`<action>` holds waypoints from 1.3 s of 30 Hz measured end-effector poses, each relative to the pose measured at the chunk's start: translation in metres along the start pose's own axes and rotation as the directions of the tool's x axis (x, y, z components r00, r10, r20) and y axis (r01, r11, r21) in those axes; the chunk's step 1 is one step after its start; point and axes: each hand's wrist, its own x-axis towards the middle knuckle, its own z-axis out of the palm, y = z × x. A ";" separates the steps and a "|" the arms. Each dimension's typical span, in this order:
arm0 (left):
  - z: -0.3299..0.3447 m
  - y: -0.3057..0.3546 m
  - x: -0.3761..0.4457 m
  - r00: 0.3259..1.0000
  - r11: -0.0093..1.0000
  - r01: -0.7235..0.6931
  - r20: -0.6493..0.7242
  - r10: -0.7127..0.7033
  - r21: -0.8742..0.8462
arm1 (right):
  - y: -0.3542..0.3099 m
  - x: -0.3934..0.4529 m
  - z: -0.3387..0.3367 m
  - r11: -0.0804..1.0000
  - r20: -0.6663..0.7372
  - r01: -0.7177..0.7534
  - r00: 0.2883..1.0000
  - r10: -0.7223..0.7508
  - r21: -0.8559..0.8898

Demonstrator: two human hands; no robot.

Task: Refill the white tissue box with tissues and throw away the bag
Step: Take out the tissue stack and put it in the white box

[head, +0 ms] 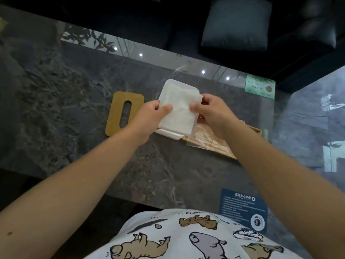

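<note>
A stack of white tissues (179, 111) is held over the open white tissue box (169, 134), whose far rim (179, 84) shows behind the stack. My left hand (151, 118) grips the stack's left edge, thumb on top. My right hand (209, 111) grips its right edge. The box's tan wooden lid (124, 113), with an oval slot, lies flat on the table to the left. A clear crumpled plastic bag (209, 139) lies to the right of the box on a wooden tray (255, 130).
The dark marble table (74, 101) has a green card (260, 86) at its far right corner and a blue printed card (242, 208) near the front edge. A grey cushion (236, 23) sits on a dark sofa beyond the table.
</note>
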 end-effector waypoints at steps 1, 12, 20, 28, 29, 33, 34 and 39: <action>-0.004 0.001 0.006 1.000 0.998 0.008 -0.005 -0.008 0.062 | -0.001 0.003 0.004 0.998 -0.038 0.002 0.999 -0.004 -0.058; -0.018 -0.002 0.056 0.973 0.541 -0.200 0.101 0.207 0.817 | 0.011 0.045 0.027 0.876 -0.233 -0.075 0.971 -0.043 -0.476; -0.011 -0.023 0.074 0.949 0.120 -0.271 0.244 0.202 0.955 | 0.019 0.070 0.034 0.542 -0.195 -0.138 0.980 -0.049 -0.829; -0.007 -0.040 0.074 0.938 -0.007 -0.277 0.272 0.215 0.961 | 0.037 0.073 0.048 0.062 -0.103 -0.097 0.988 -0.119 -0.993; -0.006 -0.041 0.074 0.939 -0.005 -0.276 0.270 0.215 0.961 | 0.041 0.072 0.048 0.045 -0.100 -0.095 0.985 -0.139 -0.994; -0.004 -0.042 0.076 0.935 0.018 -0.280 0.268 0.232 0.960 | 0.058 0.061 0.045 0.013 -0.042 -0.041 0.982 -0.186 -0.999; -0.005 -0.041 0.076 0.932 0.016 -0.289 0.278 0.234 0.957 | 0.061 0.058 0.044 0.017 -0.022 -0.019 0.983 -0.181 -1.000; -0.014 -0.041 0.072 0.915 -0.043 -0.333 0.334 0.227 0.942 | 0.062 0.048 0.041 -0.011 0.064 0.063 0.974 -0.219 -0.998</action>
